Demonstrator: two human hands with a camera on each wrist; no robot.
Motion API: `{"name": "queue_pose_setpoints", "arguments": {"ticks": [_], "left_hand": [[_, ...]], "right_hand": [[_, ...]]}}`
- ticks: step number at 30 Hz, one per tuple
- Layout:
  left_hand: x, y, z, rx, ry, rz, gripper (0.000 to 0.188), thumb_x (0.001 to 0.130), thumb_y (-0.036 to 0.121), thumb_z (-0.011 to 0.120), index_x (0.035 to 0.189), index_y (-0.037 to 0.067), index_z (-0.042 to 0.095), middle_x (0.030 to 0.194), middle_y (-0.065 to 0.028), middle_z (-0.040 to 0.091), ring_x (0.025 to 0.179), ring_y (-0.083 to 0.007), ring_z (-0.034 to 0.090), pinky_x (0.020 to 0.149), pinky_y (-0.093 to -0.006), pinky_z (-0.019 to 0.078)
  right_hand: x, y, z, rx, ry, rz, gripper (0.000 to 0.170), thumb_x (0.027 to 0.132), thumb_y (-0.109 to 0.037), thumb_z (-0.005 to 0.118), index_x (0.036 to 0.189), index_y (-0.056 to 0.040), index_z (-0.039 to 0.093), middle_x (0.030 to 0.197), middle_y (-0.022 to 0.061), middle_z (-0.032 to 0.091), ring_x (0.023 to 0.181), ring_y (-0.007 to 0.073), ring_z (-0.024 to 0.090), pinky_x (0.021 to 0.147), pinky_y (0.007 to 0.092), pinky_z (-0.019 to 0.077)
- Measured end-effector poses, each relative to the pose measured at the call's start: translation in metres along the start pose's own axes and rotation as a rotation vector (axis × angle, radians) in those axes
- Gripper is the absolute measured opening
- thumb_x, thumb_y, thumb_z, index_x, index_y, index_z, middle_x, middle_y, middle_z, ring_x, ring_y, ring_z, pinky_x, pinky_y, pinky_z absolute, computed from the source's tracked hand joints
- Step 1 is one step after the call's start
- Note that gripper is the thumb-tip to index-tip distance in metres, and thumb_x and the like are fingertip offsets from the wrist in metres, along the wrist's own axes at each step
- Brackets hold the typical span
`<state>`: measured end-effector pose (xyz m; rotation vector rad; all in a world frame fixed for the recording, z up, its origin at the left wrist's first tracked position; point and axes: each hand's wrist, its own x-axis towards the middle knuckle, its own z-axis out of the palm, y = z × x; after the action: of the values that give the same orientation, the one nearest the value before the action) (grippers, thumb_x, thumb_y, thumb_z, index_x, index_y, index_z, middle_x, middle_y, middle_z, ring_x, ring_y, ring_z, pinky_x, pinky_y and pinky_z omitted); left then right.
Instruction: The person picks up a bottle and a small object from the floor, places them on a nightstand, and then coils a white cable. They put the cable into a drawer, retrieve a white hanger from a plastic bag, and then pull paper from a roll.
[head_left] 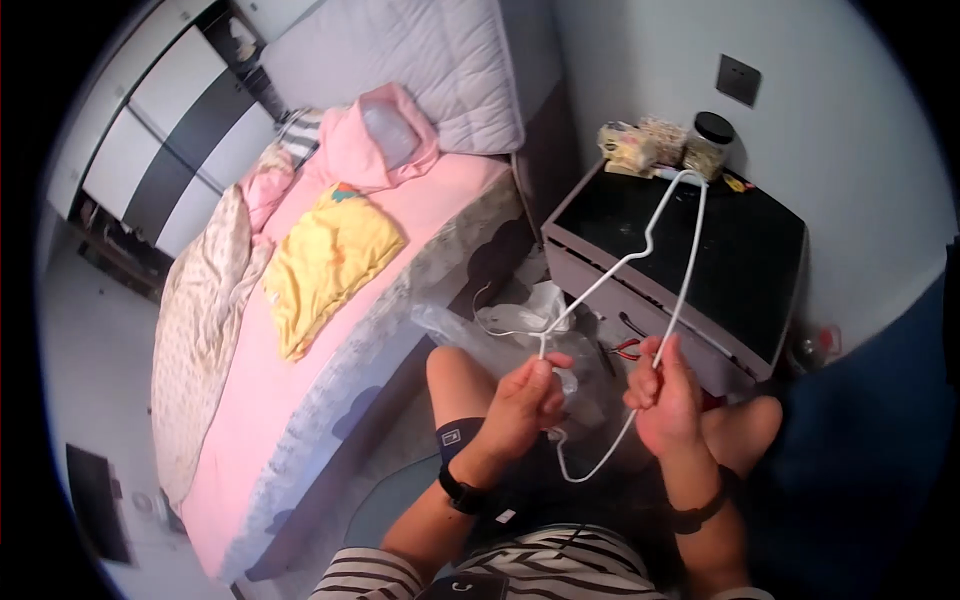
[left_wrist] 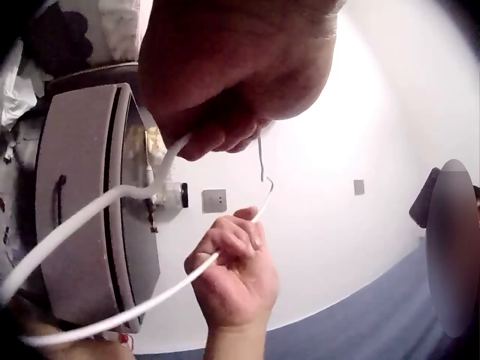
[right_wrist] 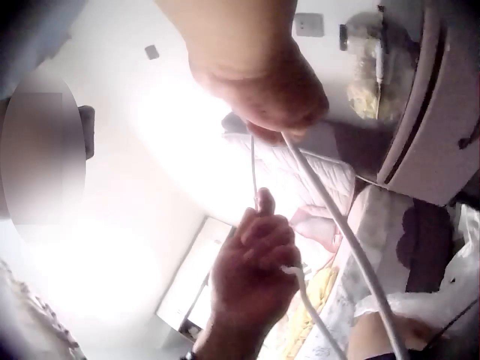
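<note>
A white wire hanger (head_left: pixel 598 279), its hook (head_left: pixel 497 331) pointing left in the head view, is held up between both hands. The left hand (head_left: pixel 520 408) grips it near the base of the hook with curled fingers. On the opposite side, the right hand (head_left: pixel 668 402) has its fingers curled round the long wire. In the left wrist view the left hand (left_wrist: pixel 236 67) is close at the top and the right hand (left_wrist: pixel 236 277) lower down, both on the wire (left_wrist: pixel 142 307). The right wrist view shows the wire (right_wrist: pixel 345 225) leaving the right hand (right_wrist: pixel 262 90).
A dark-topped nightstand (head_left: pixel 740 270) stands ahead to the right, with a lidded jar (head_left: pixel 708 150) and packets (head_left: pixel 628 148). The bed (head_left: pixel 225 400) at left bears a yellow garment (head_left: pixel 335 255) and pink cloth (head_left: pixel 345 145). Plastic bags (head_left: pixel 545 305) and red-handled pliers (head_left: pixel 627 349) lie between.
</note>
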<state>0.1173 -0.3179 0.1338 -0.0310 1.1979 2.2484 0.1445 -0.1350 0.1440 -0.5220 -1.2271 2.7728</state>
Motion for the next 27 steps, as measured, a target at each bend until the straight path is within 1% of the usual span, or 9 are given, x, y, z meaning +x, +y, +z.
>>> {"name": "queue_pose_setpoints", "arguments": {"ticks": [7, 12, 14, 15, 16, 18, 22, 26, 27], "left_hand": [[0.005, 0.019, 0.002, -0.340, 0.024, 0.194, 0.030, 0.096, 0.035, 0.044, 0.113, 0.010, 0.048, 0.063, 0.0052, 0.033, 0.051, -0.0043, 0.028, 0.045, -0.0184, 0.0250], [0.015, 0.032, 0.003, 0.027, 0.063, 0.247, 0.035, 0.095, 0.036, 0.047, 0.117, 0.009, 0.049, 0.066, 0.0051, 0.040, 0.056, -0.0049, 0.039, 0.050, -0.0199, 0.0369], [0.013, 0.034, -0.002, 0.168, 0.053, 0.331, 0.035, 0.093, 0.032, 0.050, 0.118, 0.007, 0.051, 0.073, -0.0024, 0.051, 0.065, -0.0108, 0.050, 0.060, -0.0258, 0.0433], [0.012, 0.037, -0.005, 0.235, 0.032, 0.364, 0.035, 0.092, 0.031, 0.052, 0.118, 0.006, 0.051, 0.077, -0.0062, 0.057, 0.070, -0.0137, 0.055, 0.066, -0.0287, 0.0464], [0.009, 0.043, -0.013, 0.478, 0.024, 0.413, 0.035, 0.092, 0.029, 0.053, 0.118, 0.005, 0.051, 0.080, -0.0085, 0.059, 0.073, -0.0164, 0.057, 0.068, -0.0299, 0.0467], [-0.006, 0.055, -0.033, 0.962, -0.004, 0.484, 0.035, 0.090, 0.025, 0.055, 0.118, 0.004, 0.051, 0.085, -0.0132, 0.061, 0.080, -0.0218, 0.060, 0.073, -0.0325, 0.0471], [-0.056, 0.120, -0.014, 1.166, 0.192, 0.423, 0.039, 0.081, 0.016, 0.064, 0.116, 0.003, 0.051, 0.106, -0.0169, 0.057, 0.094, -0.0313, 0.058, 0.075, -0.0362, 0.0471], [-0.042, 0.144, -0.034, 1.339, 0.343, 0.951, 0.063, 0.075, 0.019, 0.070, 0.129, 0.007, 0.042, 0.128, -0.0199, 0.044, 0.109, -0.0355, 0.049, 0.090, -0.0396, 0.0424], [-0.039, 0.150, -0.033, 1.399, 0.338, 0.992, 0.068, 0.072, 0.018, 0.071, 0.131, 0.008, 0.040, 0.132, -0.0209, 0.039, 0.113, -0.0370, 0.046, 0.093, -0.0406, 0.0410]], "right_hand": [[-0.018, 0.046, -0.027, -0.367, -0.284, 0.326, 0.042, 0.093, -0.019, 0.052, 0.131, -0.0048, 0.039, 0.109, 0.0049, 0.056, 0.097, 0.0136, 0.053, 0.081, 0.0281, 0.0437], [-0.027, 0.065, -0.041, -0.348, -0.318, 0.415, 0.024, 0.092, -0.018, 0.050, 0.110, -0.0018, 0.047, 0.072, 0.0043, 0.056, 0.062, 0.0145, 0.056, 0.053, 0.0307, 0.0484], [-0.020, 0.052, -0.043, -0.405, -0.263, 0.272, 0.012, 0.094, -0.021, 0.048, 0.092, -0.0093, 0.049, 0.059, -0.0024, 0.048, 0.043, 0.0086, 0.045, 0.035, 0.0238, 0.0337], [-0.025, 0.030, -0.030, -0.442, -0.212, 0.309, 0.015, 0.094, -0.022, 0.049, 0.091, -0.0081, 0.053, 0.063, -0.0017, 0.050, 0.050, 0.0068, 0.045, 0.043, 0.0227, 0.0368], [0.026, 0.047, -0.131, 0.148, -0.699, 0.548, 0.042, 0.097, -0.032, 0.043, 0.131, -0.0062, 0.041, 0.096, 0.0159, 0.064, 0.089, 0.0243, 0.060, 0.076, 0.0354, 0.0482], [-0.005, 0.007, -0.084, -0.754, -0.171, 0.168, 0.032, 0.097, -0.026, 0.043, 0.114, -0.0033, 0.057, 0.098, 0.0122, 0.065, 0.079, 0.0225, 0.063, 0.069, 0.0315, 0.0499], [-0.006, -0.048, -0.074, -1.202, -0.265, -0.057, 0.031, 0.095, -0.024, 0.047, 0.109, -0.0005, 0.059, 0.099, 0.0125, 0.065, 0.083, 0.0237, 0.063, 0.072, 0.0326, 0.0492], [-0.019, -0.124, -0.075, -1.480, -0.534, -0.484, 0.027, 0.091, -0.019, 0.051, 0.104, 0.0009, 0.063, 0.098, 0.0144, 0.066, 0.093, 0.0243, 0.061, 0.078, 0.0332, 0.0473], [-0.028, -0.148, -0.071, -1.689, -0.333, -0.349, 0.024, 0.089, -0.017, 0.053, 0.101, -0.0004, 0.064, 0.098, 0.0129, 0.066, 0.090, 0.0235, 0.061, 0.075, 0.0315, 0.0484]]}}
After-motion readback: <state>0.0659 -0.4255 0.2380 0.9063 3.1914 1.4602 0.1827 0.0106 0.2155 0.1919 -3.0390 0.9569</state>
